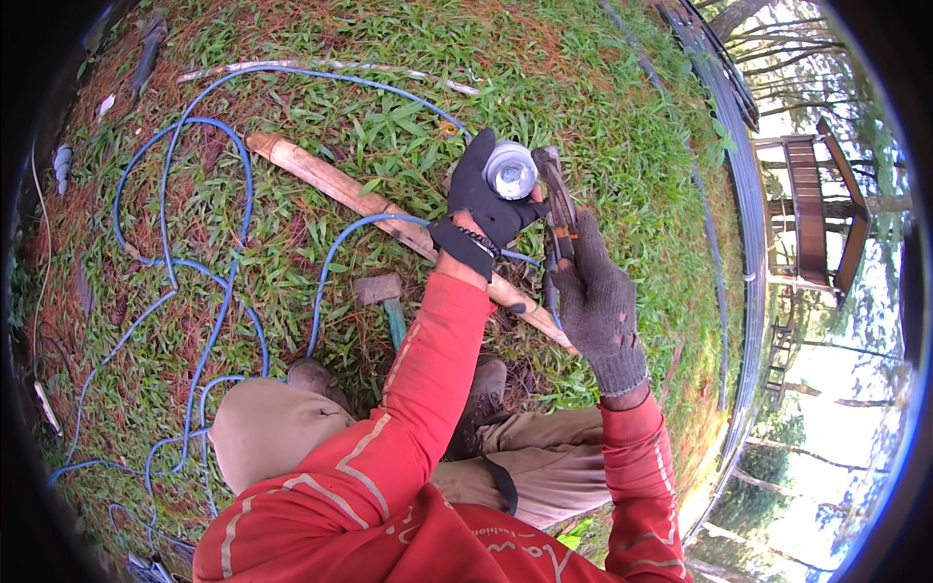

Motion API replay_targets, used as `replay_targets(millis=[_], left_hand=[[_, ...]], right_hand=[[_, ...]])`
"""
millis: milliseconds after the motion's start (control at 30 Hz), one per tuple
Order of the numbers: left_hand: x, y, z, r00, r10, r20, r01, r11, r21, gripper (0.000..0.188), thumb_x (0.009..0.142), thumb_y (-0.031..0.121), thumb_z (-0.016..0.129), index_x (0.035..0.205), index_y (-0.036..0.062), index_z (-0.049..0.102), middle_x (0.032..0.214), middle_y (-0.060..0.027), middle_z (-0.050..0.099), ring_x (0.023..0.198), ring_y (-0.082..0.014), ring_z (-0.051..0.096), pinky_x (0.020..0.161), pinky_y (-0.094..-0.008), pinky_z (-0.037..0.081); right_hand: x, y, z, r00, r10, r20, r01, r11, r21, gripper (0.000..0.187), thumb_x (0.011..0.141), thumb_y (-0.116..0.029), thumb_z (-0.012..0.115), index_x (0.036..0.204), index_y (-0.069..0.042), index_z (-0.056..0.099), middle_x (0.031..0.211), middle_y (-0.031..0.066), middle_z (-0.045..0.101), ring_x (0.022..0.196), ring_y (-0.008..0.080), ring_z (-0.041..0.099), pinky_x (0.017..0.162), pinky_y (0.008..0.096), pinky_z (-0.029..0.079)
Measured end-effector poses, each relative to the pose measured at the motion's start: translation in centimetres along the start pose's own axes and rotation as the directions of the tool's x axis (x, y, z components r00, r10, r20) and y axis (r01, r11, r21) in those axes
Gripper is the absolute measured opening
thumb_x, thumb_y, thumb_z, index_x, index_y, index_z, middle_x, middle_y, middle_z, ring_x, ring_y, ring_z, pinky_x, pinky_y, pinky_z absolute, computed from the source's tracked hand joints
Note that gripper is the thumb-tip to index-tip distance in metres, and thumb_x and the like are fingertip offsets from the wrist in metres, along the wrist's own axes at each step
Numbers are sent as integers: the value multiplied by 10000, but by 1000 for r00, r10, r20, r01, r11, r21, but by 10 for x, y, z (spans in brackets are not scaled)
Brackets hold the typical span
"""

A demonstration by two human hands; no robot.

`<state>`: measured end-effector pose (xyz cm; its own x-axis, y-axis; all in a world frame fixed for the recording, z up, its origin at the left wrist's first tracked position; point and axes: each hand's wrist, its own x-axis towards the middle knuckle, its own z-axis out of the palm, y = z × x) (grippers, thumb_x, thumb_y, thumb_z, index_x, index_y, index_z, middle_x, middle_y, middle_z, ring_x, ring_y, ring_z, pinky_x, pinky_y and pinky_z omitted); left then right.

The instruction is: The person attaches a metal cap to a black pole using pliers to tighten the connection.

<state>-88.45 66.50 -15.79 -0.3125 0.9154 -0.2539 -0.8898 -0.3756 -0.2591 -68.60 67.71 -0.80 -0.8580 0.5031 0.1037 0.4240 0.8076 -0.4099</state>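
My left hand, in a black fingerless-looking glove, is closed around a round grey-white cylindrical piece whose pale end faces up; I cannot make out whether it is a can or a pipe fitting. Just right of it, my right hand, in a worn grey knit glove with small holes, grips pliers with a metal head and dark handles. The head of the pliers sits beside the round piece; whether they touch is unclear. Below both hands, a blue hose passes behind my left wrist.
A long wooden pole lies slantwise on the grass under my hands. A hammer with a green handle rests by my boot. Loops of blue hose spread to the left. Black pipes run along the right; a wooden hut stands beyond.
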Motion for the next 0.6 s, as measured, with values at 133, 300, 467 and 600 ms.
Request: replay_targets(millis=[133,300,467,600], left_hand=[[-3,-1,-5,998,56,-43,-57,998,-9,348,1025,479,755,1163,166,692,1076,-98,770,1022,-384,747,890,-641,616],[-1,-7,-3,991,89,-100,-90,996,-5,363,1045,450,721,1214,130,706,1151,-122,777,1115,-392,749,1007,-688,602],[0,1,-6,996,64,-62,-65,998,-12,279,1055,367,720,1225,154,661,1069,-99,741,1062,-364,753,940,-639,645],[-3,-7,-5,987,97,-125,-99,995,-11,288,1040,355,748,1203,136,658,1011,-107,731,975,-366,750,906,-618,660]], right_hand=[[3,-8,3,998,36,57,-40,998,56,698,1069,-47,639,1741,-44,450,1239,285,796,1018,445,819,868,489,636],[1,-23,0,996,82,-28,-79,993,84,721,1078,-36,636,1760,-48,402,1310,274,795,1143,453,815,919,489,647],[5,-14,8,1000,-3,-5,3,999,32,687,1084,-84,661,1735,-36,443,1169,249,800,1010,393,823,839,460,637],[-2,-15,6,1000,-2,4,2,1000,-4,644,1087,-105,675,1698,-7,498,1036,232,803,879,358,829,783,434,628]])
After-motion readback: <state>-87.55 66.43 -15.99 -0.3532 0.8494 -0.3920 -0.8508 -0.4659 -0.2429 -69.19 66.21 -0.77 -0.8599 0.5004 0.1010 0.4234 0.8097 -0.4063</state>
